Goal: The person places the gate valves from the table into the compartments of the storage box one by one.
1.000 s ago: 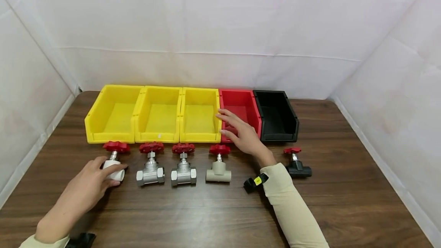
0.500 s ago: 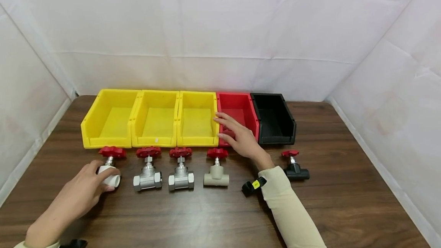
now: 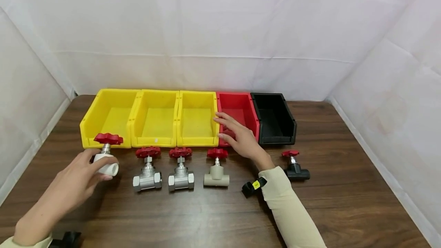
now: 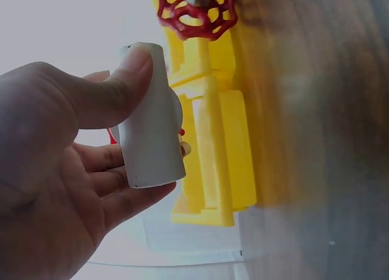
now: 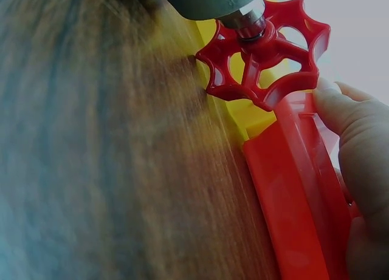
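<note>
My left hand [image 3: 74, 171] grips a white plastic valve [image 3: 106, 165] by its body, its red handwheel upward and overlapping the front of the leftmost yellow bin [image 3: 86, 135]. In the left wrist view the thumb presses one side of the white pipe body, with fingers behind it. My right hand [image 3: 242, 137] reaches over the red bin [image 3: 255, 125], its fingers loosely extended and fingertips right at the edge shared with the neighbouring yellow bin [image 3: 198, 141]. A beige valve [image 3: 216, 175] with a red handwheel lies just left of the right wrist.
Two metal valves [image 3: 147, 178] with red handwheels lie between the white and beige ones. Farther right are a black bin [image 3: 294, 133] and a black valve [image 3: 297, 172] on the wooden table [image 3: 206, 221]. Another yellow bin [image 3: 153, 141] stands in the row before white sheeting [image 3: 220, 18].
My left hand has raised the white valve from the table, a little up and to the left, so its handwheel now overlaps the bin's front. My right hand stays at the red bin.
</note>
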`<action>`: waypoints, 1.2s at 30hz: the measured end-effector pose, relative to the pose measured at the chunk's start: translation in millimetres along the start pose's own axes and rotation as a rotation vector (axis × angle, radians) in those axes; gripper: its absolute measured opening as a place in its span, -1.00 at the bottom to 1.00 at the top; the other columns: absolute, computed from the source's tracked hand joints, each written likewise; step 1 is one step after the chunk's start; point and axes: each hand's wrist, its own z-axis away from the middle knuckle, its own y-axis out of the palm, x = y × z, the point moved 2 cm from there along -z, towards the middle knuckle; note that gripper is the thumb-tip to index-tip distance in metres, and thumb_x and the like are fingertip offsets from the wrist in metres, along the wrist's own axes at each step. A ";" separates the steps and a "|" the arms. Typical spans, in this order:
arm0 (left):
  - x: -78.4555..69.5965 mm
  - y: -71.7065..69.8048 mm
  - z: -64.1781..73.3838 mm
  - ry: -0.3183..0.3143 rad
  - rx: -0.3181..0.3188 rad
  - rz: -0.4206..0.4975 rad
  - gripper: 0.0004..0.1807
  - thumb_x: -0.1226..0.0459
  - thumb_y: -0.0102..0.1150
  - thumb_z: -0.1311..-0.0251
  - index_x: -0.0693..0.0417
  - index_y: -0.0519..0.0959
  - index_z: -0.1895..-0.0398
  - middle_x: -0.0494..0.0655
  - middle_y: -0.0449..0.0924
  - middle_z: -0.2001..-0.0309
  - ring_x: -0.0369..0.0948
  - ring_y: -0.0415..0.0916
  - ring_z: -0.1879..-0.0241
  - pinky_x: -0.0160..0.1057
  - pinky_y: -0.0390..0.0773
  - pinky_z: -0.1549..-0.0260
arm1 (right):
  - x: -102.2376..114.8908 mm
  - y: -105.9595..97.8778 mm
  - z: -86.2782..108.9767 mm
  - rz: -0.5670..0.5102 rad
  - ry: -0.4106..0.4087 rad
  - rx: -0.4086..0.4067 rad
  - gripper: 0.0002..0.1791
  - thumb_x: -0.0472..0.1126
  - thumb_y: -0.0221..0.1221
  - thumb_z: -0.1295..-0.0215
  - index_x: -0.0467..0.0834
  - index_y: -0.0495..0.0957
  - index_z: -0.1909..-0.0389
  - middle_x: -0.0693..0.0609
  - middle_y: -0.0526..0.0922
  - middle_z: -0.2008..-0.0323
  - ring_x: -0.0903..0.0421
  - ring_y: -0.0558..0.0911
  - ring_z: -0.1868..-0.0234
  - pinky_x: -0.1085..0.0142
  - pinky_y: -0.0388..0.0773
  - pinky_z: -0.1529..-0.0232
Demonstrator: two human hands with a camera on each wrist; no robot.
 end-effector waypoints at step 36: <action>44.5 3.5 -74.3 -0.070 0.099 -0.013 -0.65 0.43 0.31 -0.08 0.17 0.58 0.02 0.30 0.38 0.20 0.11 0.33 0.25 0.09 0.46 0.40 | -2.9 4.1 2.0 -0.003 -0.033 -0.036 -0.38 -0.10 0.19 -0.32 0.11 0.29 -0.39 0.20 0.17 -0.42 0.20 0.40 -0.22 0.29 0.51 0.00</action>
